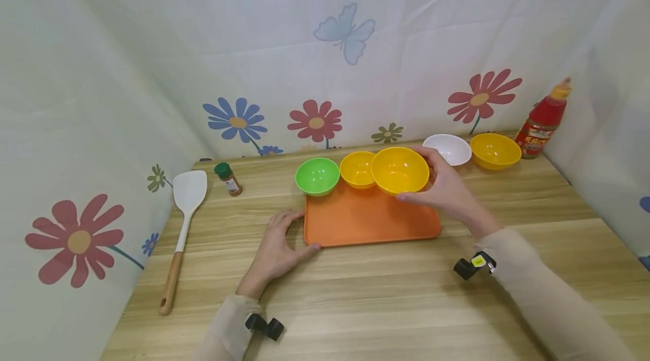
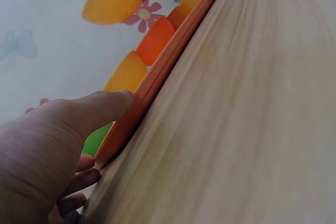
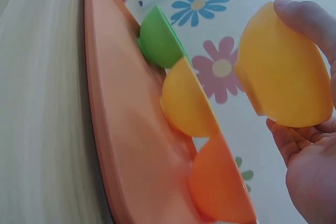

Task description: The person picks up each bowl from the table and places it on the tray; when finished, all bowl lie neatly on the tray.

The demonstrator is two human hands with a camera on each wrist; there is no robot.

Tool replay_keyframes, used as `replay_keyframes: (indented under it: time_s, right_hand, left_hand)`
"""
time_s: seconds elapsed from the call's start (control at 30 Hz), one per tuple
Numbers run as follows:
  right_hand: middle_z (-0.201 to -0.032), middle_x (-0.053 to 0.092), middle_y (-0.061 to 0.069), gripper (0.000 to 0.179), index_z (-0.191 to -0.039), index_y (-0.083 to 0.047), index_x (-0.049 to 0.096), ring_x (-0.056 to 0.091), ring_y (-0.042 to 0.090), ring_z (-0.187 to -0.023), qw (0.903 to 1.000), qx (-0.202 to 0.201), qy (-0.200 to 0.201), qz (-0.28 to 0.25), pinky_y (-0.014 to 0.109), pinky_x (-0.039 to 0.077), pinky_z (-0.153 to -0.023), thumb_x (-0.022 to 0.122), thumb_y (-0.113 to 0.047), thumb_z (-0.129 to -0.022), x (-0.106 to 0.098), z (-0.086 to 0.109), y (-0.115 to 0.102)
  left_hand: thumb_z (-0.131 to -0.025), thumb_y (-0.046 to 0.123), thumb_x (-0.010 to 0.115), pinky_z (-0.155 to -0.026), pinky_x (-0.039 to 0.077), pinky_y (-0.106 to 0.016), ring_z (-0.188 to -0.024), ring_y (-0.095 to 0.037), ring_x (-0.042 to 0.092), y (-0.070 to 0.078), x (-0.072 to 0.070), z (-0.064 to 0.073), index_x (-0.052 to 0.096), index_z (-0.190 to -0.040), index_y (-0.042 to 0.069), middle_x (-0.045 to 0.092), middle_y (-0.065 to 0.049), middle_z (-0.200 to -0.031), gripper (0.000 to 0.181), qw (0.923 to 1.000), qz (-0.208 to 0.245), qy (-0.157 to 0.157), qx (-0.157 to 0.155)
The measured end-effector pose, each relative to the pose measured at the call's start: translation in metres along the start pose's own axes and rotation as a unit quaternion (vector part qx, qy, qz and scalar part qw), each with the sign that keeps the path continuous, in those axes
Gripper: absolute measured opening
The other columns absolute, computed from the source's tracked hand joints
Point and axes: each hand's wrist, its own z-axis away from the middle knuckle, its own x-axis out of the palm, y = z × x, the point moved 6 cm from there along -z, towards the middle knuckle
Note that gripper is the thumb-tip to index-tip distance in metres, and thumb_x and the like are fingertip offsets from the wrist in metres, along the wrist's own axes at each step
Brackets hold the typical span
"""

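Note:
My right hand [image 1: 449, 192] holds a large yellow bowl [image 1: 399, 172] by its side, thumb near the front rim and fingers behind and beneath. The bowl is raised above an orange tray [image 1: 370, 223]. Along the tray's back edge stand a green bowl [image 1: 317, 177], a smaller yellow bowl [image 1: 357, 171] and an orange bowl [image 3: 218, 182], which the held bowl hides in the head view. At the tray's left front corner, my left hand [image 1: 276, 245] grips it, with the thumb on the front edge and the fingers along the left side.
Behind to the right stand a white bowl [image 1: 454, 152], another yellow bowl [image 1: 495, 152] and a red sauce bottle [image 1: 542, 124]. On the left lie a white spatula [image 1: 190, 192] with a wooden handle and a small green-capped spice jar [image 1: 228, 179]. A flowered curtain [image 1: 274, 45] closes off the back.

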Motion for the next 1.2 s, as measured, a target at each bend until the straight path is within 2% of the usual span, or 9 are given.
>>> replay_keyframes:
  time_s: [0.3, 0.53, 0.83, 1.03, 1.2]
  right_hand:
    - [-0.16, 0.054, 0.005, 0.101, -0.164, -0.015, 0.043, 0.054, 0.029, -0.144, 0.9988, -0.027, -0.018, -0.038, 0.057, 0.039, -0.131, 0.101, -0.016, -0.082, 0.032, -0.014, -0.009]
    - [-0.159, 0.055, 0.007, 0.1, -0.163, -0.014, 0.043, 0.056, 0.031, -0.141, 0.9969, -0.044, -0.031, -0.058, 0.06, 0.042, -0.127, 0.101, -0.014, -0.081, 0.052, -0.02, -0.018]
    - [-0.158, 0.055, 0.0, 0.102, -0.162, -0.019, 0.045, 0.056, 0.029, -0.14, 0.9977, -0.039, -0.046, -0.031, 0.06, 0.046, -0.124, 0.104, -0.025, -0.079, 0.082, -0.025, -0.026]
    - [-0.156, 0.055, -0.003, 0.101, -0.161, -0.023, 0.046, 0.056, 0.028, -0.139, 0.9956, -0.037, -0.071, -0.05, 0.06, 0.047, -0.124, 0.104, -0.029, -0.078, 0.103, -0.027, -0.03]
    - [-0.157, 0.054, -0.004, 0.103, -0.162, -0.025, 0.043, 0.056, 0.027, -0.142, 0.9947, -0.019, -0.089, -0.047, 0.059, 0.047, -0.125, 0.104, -0.035, -0.079, 0.119, -0.027, -0.028]
  left_hand:
    - [-0.084, 0.05, 0.097, -0.131, 0.037, -0.06, -0.155, -0.036, 0.045, 0.001, 0.0, 0.0, 0.06, -0.158, 0.012, 0.056, -0.013, -0.161, 0.092, 1.0, 0.001, 0.0, 0.003]
    - [-0.083, 0.049, 0.098, -0.131, 0.036, -0.06, -0.155, -0.036, 0.045, 0.001, 0.0, 0.0, 0.06, -0.158, 0.012, 0.056, -0.013, -0.161, 0.092, 1.0, 0.002, 0.002, 0.004]
    - [-0.083, 0.051, 0.097, -0.131, 0.037, -0.062, -0.155, -0.037, 0.044, 0.0, 0.0, 0.001, 0.06, -0.158, 0.012, 0.055, -0.013, -0.162, 0.092, 1.0, -0.001, 0.001, 0.003]
    - [-0.084, 0.052, 0.097, -0.13, 0.038, -0.061, -0.155, -0.035, 0.044, -0.001, 0.0, 0.001, 0.06, -0.159, 0.013, 0.055, -0.011, -0.163, 0.093, 1.0, -0.003, -0.002, 0.0]
    - [-0.083, 0.054, 0.096, -0.13, 0.039, -0.061, -0.154, -0.033, 0.045, -0.001, 0.0, -0.001, 0.059, -0.159, 0.015, 0.056, -0.007, -0.162, 0.093, 1.0, -0.005, -0.002, 0.002]
